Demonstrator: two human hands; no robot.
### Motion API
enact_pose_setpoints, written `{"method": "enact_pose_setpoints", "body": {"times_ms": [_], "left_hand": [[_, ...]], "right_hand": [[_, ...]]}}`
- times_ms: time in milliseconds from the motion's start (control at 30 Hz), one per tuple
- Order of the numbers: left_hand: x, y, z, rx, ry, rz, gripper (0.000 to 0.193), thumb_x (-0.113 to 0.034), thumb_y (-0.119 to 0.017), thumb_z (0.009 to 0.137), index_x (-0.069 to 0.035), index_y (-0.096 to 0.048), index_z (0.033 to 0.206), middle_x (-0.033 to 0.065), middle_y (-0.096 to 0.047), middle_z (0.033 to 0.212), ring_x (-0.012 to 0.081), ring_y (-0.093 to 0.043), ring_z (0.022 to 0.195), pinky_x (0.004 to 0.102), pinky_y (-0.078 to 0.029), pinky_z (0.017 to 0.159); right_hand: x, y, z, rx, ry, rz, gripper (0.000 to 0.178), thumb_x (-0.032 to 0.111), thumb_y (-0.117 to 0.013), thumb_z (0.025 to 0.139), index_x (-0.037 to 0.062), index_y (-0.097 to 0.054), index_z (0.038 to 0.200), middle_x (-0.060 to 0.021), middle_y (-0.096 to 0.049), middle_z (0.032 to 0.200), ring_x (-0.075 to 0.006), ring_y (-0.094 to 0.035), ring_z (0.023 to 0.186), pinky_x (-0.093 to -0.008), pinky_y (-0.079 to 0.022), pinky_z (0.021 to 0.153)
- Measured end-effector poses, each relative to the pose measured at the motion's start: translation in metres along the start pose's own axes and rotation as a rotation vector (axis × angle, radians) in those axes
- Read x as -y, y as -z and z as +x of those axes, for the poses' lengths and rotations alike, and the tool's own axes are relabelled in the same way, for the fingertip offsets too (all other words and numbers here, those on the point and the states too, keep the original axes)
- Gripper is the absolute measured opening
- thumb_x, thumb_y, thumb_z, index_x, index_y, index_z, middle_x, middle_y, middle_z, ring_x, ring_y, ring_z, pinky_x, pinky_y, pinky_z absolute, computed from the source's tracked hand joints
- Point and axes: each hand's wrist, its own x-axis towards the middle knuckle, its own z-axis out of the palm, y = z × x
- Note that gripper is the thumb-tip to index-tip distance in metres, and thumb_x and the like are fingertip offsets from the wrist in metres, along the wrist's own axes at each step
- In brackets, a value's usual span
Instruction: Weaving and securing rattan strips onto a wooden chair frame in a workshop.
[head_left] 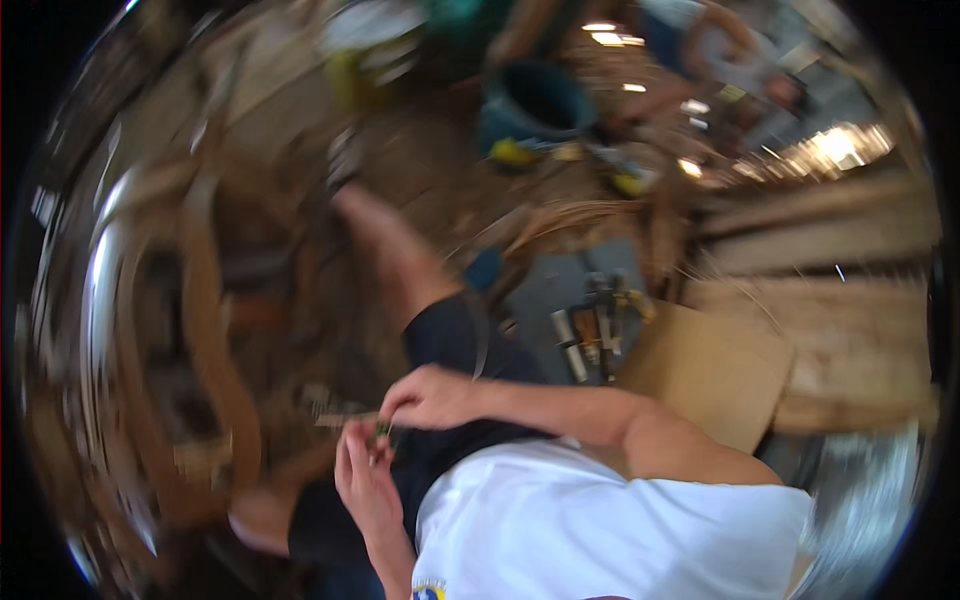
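My two hands meet in front of my lap, fingertips nearly touching. My right hand (432, 397) is closed in a pinch, its arm reaching in from the right. Below it, my left hand (365, 480) has its fingers bent inward and closed. Between them is a small green piece (380, 429), mostly hidden by the fingers. A thin pale strip (343, 420) sticks out to the left from the same spot. Blur keeps me from telling what kind of thing either is, or which hand grips which part.
Several hand tools (590, 330) lie on a blue-grey board (545, 290) beside my thigh, next to a flat tan sheet (710, 365). Curved wooden pieces (205, 300) stand at left. A teal tub (530, 110) and a yellow-white bucket (375, 60) are farther off. Another person (710, 50) is at upper right.
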Motion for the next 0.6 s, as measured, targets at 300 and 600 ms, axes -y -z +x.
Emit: {"method": "enact_pose_setpoints", "body": {"times_ms": [300,600], "left_hand": [[0.018,-0.068,0.035,0.373,-0.388,0.505,0.017,-0.007,-0.062,0.101,0.003,-0.066,0.114,0.0059,-0.068,0.106,0.0109,-0.062,0.095,0.0246,-0.051,0.087],[-0.065,-0.126,0.002,0.248,-0.659,0.36,0.02,-0.022,-0.053,0.106,-0.004,-0.054,0.097,0.01,-0.07,0.101,0.0117,-0.063,0.073,0.0261,-0.051,0.065]], "right_hand": [[0.031,0.021,-0.048,-0.472,0.176,0.066,0.015,0.007,-0.064,0.083,-0.002,-0.072,0.093,-0.0143,-0.072,0.078,-0.0202,-0.069,0.071,-0.0353,-0.053,0.065],[0.001,0.076,-0.072,-0.644,0.268,0.069,0.014,0.016,-0.074,0.093,0.0032,-0.071,0.097,-0.0057,-0.068,0.089,-0.0131,-0.064,0.087,-0.0302,-0.051,0.08]]}}
